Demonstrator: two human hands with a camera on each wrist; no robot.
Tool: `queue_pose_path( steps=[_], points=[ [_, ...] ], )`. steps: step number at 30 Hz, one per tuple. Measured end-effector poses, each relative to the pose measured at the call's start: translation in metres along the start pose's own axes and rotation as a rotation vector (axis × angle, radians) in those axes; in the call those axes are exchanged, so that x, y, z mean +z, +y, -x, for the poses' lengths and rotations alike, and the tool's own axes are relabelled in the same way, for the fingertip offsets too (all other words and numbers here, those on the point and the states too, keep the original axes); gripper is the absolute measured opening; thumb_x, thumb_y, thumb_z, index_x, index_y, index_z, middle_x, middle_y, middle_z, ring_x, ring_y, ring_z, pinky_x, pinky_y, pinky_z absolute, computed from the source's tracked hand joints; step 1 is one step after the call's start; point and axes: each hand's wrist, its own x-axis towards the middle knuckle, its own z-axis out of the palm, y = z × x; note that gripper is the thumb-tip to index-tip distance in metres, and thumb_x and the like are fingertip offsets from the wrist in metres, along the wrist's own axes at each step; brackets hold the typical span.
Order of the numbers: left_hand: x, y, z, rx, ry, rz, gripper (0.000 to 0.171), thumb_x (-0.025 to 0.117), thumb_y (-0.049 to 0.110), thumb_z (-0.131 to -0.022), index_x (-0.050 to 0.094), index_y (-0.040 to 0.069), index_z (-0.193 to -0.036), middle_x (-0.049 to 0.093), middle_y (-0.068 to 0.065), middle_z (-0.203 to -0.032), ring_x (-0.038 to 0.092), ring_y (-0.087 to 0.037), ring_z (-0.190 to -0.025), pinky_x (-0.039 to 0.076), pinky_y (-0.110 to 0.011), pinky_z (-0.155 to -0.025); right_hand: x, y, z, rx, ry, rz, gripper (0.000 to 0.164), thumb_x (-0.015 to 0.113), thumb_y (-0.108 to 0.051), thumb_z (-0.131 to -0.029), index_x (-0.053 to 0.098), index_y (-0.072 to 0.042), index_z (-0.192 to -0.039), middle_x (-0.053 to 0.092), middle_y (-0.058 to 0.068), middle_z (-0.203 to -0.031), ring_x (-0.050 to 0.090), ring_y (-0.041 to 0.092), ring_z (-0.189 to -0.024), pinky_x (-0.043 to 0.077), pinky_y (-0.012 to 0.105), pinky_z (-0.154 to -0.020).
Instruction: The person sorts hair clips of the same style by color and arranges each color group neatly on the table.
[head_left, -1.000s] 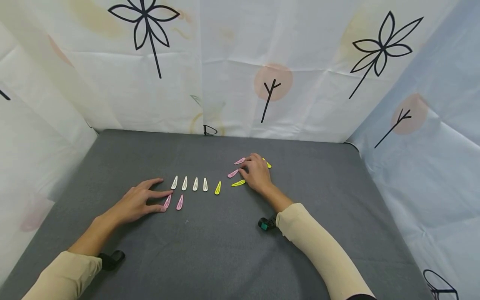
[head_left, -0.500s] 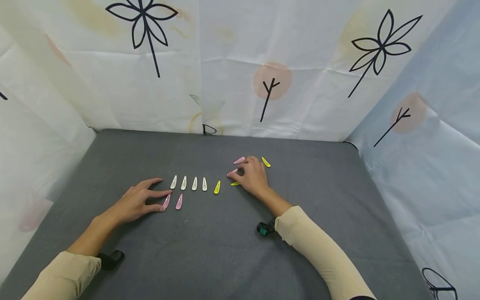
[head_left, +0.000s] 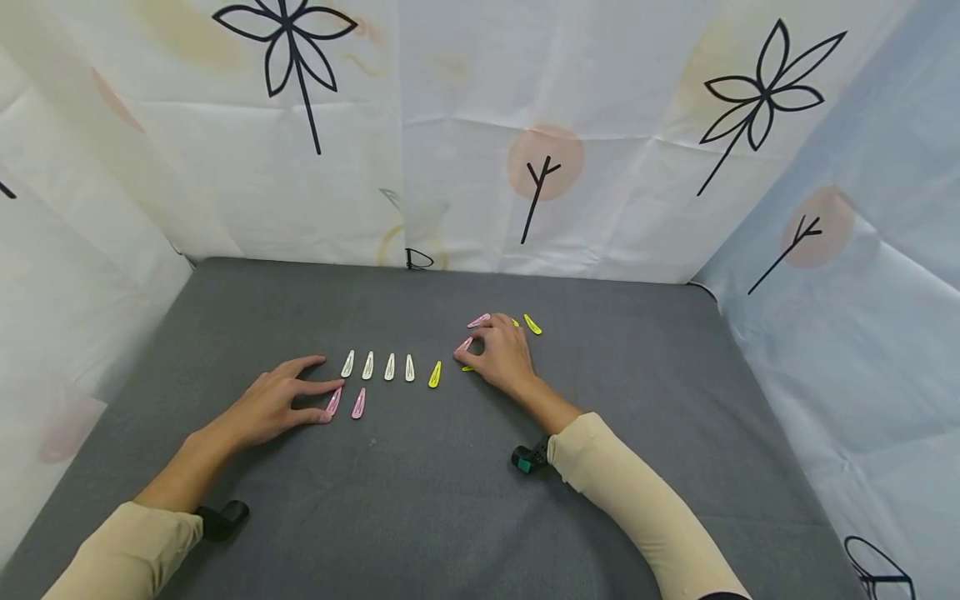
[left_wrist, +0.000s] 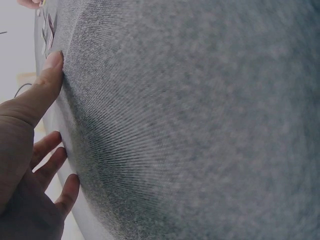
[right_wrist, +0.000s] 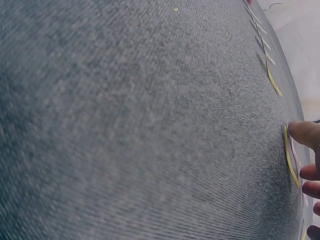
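Note:
My right hand (head_left: 501, 354) is at the right-hand group of snap hair clips, its thumb and index finger pinching a pink hair clip (head_left: 464, 345). Under that hand a yellow hair clip (right_wrist: 291, 160) is partly covered; it shows just in front of the thumb in the right wrist view. My left hand (head_left: 273, 404) rests on the cloth with fingers spread. Its index fingertip and thumb tip lie at the two ends of another pink hair clip (head_left: 334, 401). Beside that one lies a second pink clip (head_left: 359, 404).
White hair clips (head_left: 368, 366) form a row on the grey cloth (head_left: 420, 500), with a yellow clip (head_left: 435, 375) at its right end. Beyond my right hand lie a far pink clip (head_left: 478, 320) and a far yellow clip (head_left: 532, 324). A patterned curtain (head_left: 465, 100) closes the back.
My right hand has shifted slightly left and its thumb and index finger have closed on the pink hair clip, covering more of the yellow one below. The left hand stays put.

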Motion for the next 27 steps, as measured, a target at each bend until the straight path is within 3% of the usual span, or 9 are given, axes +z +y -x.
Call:
queue_pose_path(
  steps=[13, 27],
  points=[
    [0.0004, 0.0004, 0.0006, 0.012, 0.013, 0.001, 0.057, 0.077, 0.043, -0.085, 0.065, 0.019, -0.135, 0.043, -0.023, -0.148, 0.037, -0.046, -0.135, 0.030, -0.072, -0.097, -0.0030, 0.0013, 0.0005, -0.052, -0.032, -0.054, 0.037, 0.075, -0.034, -0.085, 0.076, -0.006, -0.111, 0.066, 0.006, -0.117, 0.050, 0.027, -0.125, 0.037, 0.049, -0.103],
    [-0.0006, 0.0001, 0.0001, 0.020, 0.015, 0.000, 0.057, 0.078, 0.040, -0.084, 0.065, 0.018, -0.135, 0.043, -0.023, -0.148, 0.037, -0.045, -0.135, 0.030, -0.071, -0.098, -0.0014, 0.0048, -0.0002, -0.062, -0.069, -0.036, 0.046, 0.082, -0.042, -0.081, 0.075, -0.009, -0.112, 0.064, 0.006, -0.121, 0.047, 0.026, -0.130, 0.035, 0.049, -0.106]
  ],
)
